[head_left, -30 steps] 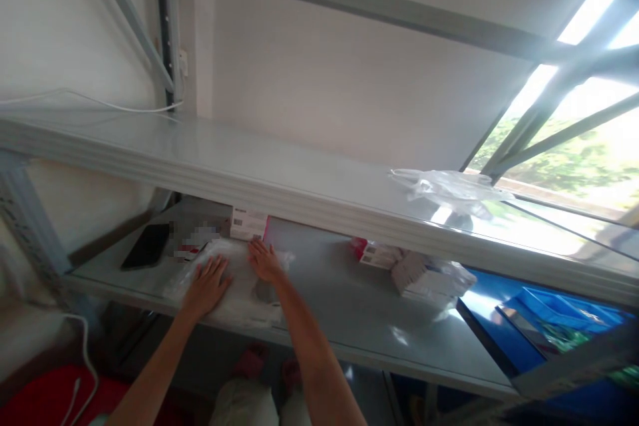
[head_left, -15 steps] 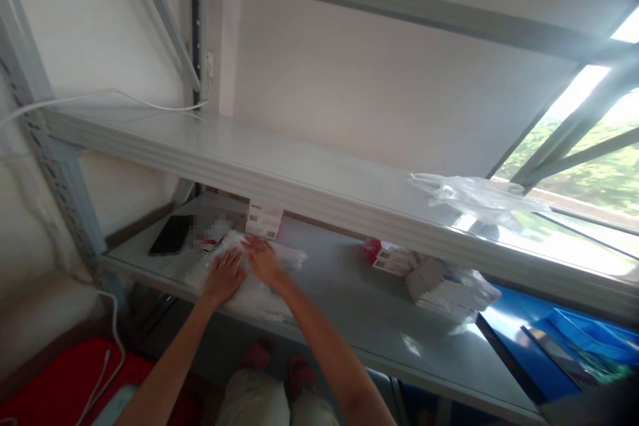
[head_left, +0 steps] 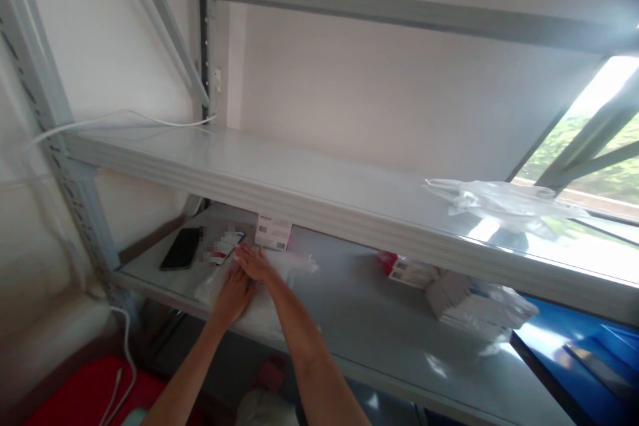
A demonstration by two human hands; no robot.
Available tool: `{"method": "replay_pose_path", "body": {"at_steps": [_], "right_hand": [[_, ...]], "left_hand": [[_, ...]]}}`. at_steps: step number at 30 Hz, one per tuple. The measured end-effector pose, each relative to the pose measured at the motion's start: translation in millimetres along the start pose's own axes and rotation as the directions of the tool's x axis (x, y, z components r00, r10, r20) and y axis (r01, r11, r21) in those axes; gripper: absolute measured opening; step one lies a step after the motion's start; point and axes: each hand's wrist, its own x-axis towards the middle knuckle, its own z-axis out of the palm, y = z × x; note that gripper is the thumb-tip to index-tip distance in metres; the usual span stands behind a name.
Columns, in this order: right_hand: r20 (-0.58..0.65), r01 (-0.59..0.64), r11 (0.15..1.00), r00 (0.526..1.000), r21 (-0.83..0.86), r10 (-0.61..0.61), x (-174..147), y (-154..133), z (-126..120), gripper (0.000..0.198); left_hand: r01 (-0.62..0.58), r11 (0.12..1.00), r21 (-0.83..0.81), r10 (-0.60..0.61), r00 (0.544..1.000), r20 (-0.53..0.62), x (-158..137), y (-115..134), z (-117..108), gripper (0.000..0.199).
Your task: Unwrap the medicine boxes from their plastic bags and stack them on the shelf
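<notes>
A crumpled clear plastic bag [head_left: 267, 313] lies on the lower grey shelf [head_left: 349, 319], close to its front edge. My left hand [head_left: 235, 296] rests on the bag with its fingers stretched out. Just beyond it, my right hand [head_left: 253, 262] also lies flat on the plastic, its fingers reaching over the left fingertips. Behind the hands stands a white box with printed labels [head_left: 273, 233]. To the left are a black phone [head_left: 180, 249] and a small white and red item [head_left: 225, 247], partly blurred.
The upper shelf [head_left: 309, 173] overhangs the rear of the lower one and carries another clear plastic bag [head_left: 499, 203]. Bagged white boxes [head_left: 469, 303] sit at the right, beside a blue bin [head_left: 599, 353]. A white cable [head_left: 127, 339] hangs at the left post.
My hands have come closer together, the right moving over the left fingertips. Both stay on the plastic bag. The whole view has shifted slightly, with the shelves appearing lower and further right.
</notes>
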Motion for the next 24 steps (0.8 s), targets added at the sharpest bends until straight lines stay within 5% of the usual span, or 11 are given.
{"method": "replay_pose_path", "body": {"at_steps": [6,11,18,21,24], "right_hand": [[-0.087,-0.015,0.999,0.996,0.046,0.019,-14.3,-27.3,-22.4,0.052],[-0.294,0.057,0.998,0.954,0.010,-0.052,-85.8,-80.1,-25.1,0.053],[-0.271,-0.123,0.991,0.957,-0.046,0.106,-164.5,-84.9,18.0,0.063],[-0.267,-0.187,0.979,0.950,-0.076,0.160,-170.2,-76.9,16.2,0.060],[-0.241,-0.190,0.974,0.958,-0.120,0.157,-177.5,-70.5,6.2,0.055]], "left_hand": [[-0.093,0.996,0.015,0.094,0.985,-0.143,-3.1,-1.9,8.3,0.050],[-0.151,0.988,0.027,0.153,0.969,-0.192,-10.9,-3.0,7.6,0.049],[0.125,0.992,-0.002,-0.117,0.924,-0.363,-16.7,10.2,-20.9,0.046],[0.276,0.960,0.046,-0.245,0.909,-0.336,-18.7,15.7,-26.7,0.048],[0.299,0.950,0.084,-0.267,0.924,-0.273,-20.2,16.5,-26.1,0.050]]}}
